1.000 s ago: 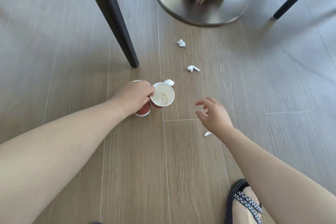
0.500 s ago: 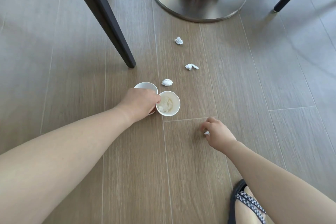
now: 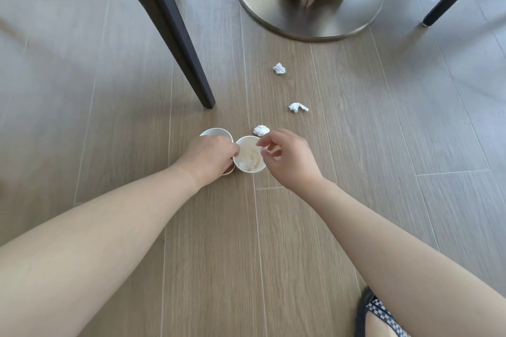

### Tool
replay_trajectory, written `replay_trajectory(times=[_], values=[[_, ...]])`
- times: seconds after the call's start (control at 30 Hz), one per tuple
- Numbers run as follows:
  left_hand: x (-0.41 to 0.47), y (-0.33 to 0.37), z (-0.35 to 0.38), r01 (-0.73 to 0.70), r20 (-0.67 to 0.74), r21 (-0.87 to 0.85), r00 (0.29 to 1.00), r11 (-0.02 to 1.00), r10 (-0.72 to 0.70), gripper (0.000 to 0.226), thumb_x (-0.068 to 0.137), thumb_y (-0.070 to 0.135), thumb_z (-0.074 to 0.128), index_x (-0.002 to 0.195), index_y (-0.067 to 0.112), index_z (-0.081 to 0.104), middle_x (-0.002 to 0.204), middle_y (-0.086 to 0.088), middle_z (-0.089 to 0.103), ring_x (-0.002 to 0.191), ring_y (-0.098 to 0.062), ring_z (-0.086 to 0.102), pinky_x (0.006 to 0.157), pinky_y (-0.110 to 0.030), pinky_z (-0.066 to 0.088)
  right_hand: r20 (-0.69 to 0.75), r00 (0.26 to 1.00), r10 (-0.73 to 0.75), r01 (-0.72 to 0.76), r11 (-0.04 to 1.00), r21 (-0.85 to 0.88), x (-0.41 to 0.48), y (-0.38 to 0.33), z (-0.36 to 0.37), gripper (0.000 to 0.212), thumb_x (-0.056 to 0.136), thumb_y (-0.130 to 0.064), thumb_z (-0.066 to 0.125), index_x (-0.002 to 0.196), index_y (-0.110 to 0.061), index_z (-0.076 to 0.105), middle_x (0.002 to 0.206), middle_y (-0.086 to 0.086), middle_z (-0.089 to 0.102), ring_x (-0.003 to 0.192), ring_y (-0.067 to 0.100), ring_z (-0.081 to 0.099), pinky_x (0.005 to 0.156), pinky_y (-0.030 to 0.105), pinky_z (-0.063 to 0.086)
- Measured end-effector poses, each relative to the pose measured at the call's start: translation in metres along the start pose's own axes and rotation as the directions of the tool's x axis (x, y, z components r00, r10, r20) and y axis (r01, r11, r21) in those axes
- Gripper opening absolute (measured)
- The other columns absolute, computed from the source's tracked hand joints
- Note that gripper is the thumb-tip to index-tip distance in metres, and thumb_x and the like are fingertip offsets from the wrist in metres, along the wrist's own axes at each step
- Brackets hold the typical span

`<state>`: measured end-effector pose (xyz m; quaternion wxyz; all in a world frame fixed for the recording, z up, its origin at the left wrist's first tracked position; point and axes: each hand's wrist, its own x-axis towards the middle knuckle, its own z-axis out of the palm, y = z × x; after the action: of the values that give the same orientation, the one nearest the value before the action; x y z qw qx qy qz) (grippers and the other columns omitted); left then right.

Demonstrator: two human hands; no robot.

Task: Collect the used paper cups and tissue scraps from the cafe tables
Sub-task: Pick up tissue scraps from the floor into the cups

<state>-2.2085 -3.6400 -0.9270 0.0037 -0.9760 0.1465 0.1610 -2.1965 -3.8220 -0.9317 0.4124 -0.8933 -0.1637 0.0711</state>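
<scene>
Wood-look planks make up the floor under a cafe table, whose round metal base [image 3: 309, 27] is seen at the far side. Two paper cups are stood rim to rim on the floor: the left cup [image 3: 215, 133] and the right cup [image 3: 258, 167], the latter already part filled with tissue. Both are gripped by the left hand [image 3: 210, 157], its fingers curled over the meeting rims, apparently so that the pair is steadied as one bin. The right hand [image 3: 290, 159] is held just over the right cup's far rim. Thumb and forefinger are pressed together on what looks like a small white scrap [image 3: 263, 148], which is judged ready to be dropped in.

Three wads are yet to be collected: the near wad [image 3: 261, 130] just beyond the right cup, the mid wad [image 3: 298, 107] farther off, and the far wad [image 3: 279, 68] nearest the base. A dark chair leg [image 3: 178, 35] is planted near the cups but apart from them, and the left arm may be crowded by it. Nothing is seen between the right hand and the wads. A sandal [image 3: 383, 314] is seen at the lower right.
</scene>
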Motion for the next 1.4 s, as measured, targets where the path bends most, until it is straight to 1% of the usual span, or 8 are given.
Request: replay_trajectory(times=[0.17, 0.3, 0.5, 0.7, 0.87, 1.0, 1.23, 1.4], values=[[-0.013, -0.012, 0.003, 0.046, -0.016, -0.001, 0.999, 0.999, -0.046, 0.025, 0.093, 0.025, 0.042, 0.109, 0.023, 0.060, 0.104, 0.001, 0.064, 0.093, -0.025, 0.060, 0.055, -0.027, 0.031, -0.020, 1.000, 0.009, -0.008, 1.000, 0.017, 0.011, 0.003, 0.008, 0.018, 0.080, -0.002, 0.060, 0.092, -0.014, 0.065, 0.088, -0.007, 0.057, 0.078, 0.011, 0.056, 0.072, 0.033, 0.053], [-0.018, -0.025, 0.004, 0.120, -0.012, -0.018, 0.993, 0.993, -0.120, 0.024, 0.092, 0.024, 0.042, 0.107, 0.023, 0.060, 0.102, 0.000, 0.064, 0.091, -0.026, 0.060, 0.056, -0.028, 0.035, 0.019, 1.000, 0.019, -0.019, 1.000, -0.001, 0.030, 0.016, 0.014, 0.019, 0.081, -0.003, 0.057, 0.093, -0.016, 0.065, 0.097, -0.001, 0.061, 0.083, 0.013, 0.057, 0.075, 0.035, 0.052], [-0.017, -0.031, 0.004, 0.194, -0.058, -0.134, 0.977, 0.972, -0.203, 0.020, 0.090, 0.025, 0.046, 0.103, 0.024, 0.060, 0.102, 0.004, 0.063, 0.088, -0.025, 0.058, 0.058, -0.029, 0.037, 0.220, 0.975, 0.016, 0.030, 0.978, -0.206, 0.057, 0.040, 0.025, 0.023, 0.084, -0.008, 0.056, 0.105, -0.017, 0.062, 0.112, -0.001, 0.055, 0.101, 0.018, 0.053, 0.073, 0.026, 0.040], [-0.016, -0.036, 0.008, 0.275, -0.073, -0.211, 0.953, 0.938, -0.295, 0.020, 0.090, 0.031, 0.049, 0.106, 0.030, 0.061, 0.109, 0.008, 0.063, 0.095, -0.022, 0.058, 0.063, -0.028, 0.036, 0.331, 0.943, 0.046, 0.095, 0.913, -0.397, 0.081, 0.053, 0.036, 0.035, 0.087, -0.010, 0.050, 0.121, -0.020, 0.054, 0.138, 0.000, 0.041, 0.126, 0.021, 0.036, 0.083, 0.036, 0.045], [-0.012, -0.030, 0.013, 0.293, -0.066, -0.244, 0.946, 0.924, -0.317, 0.020, 0.090, 0.036, 0.049, 0.106, 0.033, 0.061, 0.110, 0.012, 0.063, 0.097, -0.019, 0.058, 0.065, -0.029, 0.043, 0.410, 0.907, 0.092, 0.122, 0.877, -0.466, 0.080, 0.078, 0.038, 0.029, 0.088, -0.004, 0.046, 0.111, -0.016, 0.059, 0.124, 0.001, 0.047, 0.115, 0.023, 0.042, 0.077, 0.037, 0.048], [-0.006, -0.028, 0.013, 0.283, -0.090, -0.242, 0.946, 0.928, -0.312, 0.021, 0.090, 0.038, 0.049, 0.106, 0.034, 0.062, 0.110, 0.012, 0.063, 0.095, -0.019, 0.060, 0.065, -0.029, 0.045, 0.336, 0.939, 0.067, 0.093, 0.895, -0.437, 0.081, 0.088, 0.030, 0.025, 0.089, -0.004, 0.047, 0.108, -0.015, 0.059, 0.109, 0.004, 0.049, 0.101, 0.025, 0.047, 0.069, 0.035, 0.045], [0.009, -0.017, 0.010, 0.264, -0.123, -0.254, 0.945, 0.930, -0.302, 0.020, 0.090, 0.037, 0.050, 0.106, 0.032, 0.063, 0.109, 0.012, 0.064, 0.093, -0.016, 0.060, 0.059, -0.024, 0.029, 0.161, 0.986, 0.038, 0.055, 0.841, -0.538, 0.110, 0.100, 0.002, 0.042, 0.085, -0.005, 0.052, 0.125, -0.016, 0.047, 0.119, 0.004, 0.052, 0.111, 0.026, 0.045, 0.084, 0.037, 0.042], [0.003, -0.018, 0.010, 0.276, -0.107, -0.253, 0.945, 0.928, -0.310, 0.020, 0.090, 0.038, 0.051, 0.105, 0.032, 0.063, 0.107, 0.012, 0.065, 0.090, -0.018, 0.061, 0.059, -0.025, 0.035, 0.168, 0.981, 0.101, 0.016, 0.812, -0.583, 0.114, 0.112, -0.002, 0.036, 0.085, -0.011, 0.053, 0.120, -0.017, 0.050, 0.128, 0.005, 0.046, 0.118, 0.025, 0.039, 0.087, 0.037, 0.039]])
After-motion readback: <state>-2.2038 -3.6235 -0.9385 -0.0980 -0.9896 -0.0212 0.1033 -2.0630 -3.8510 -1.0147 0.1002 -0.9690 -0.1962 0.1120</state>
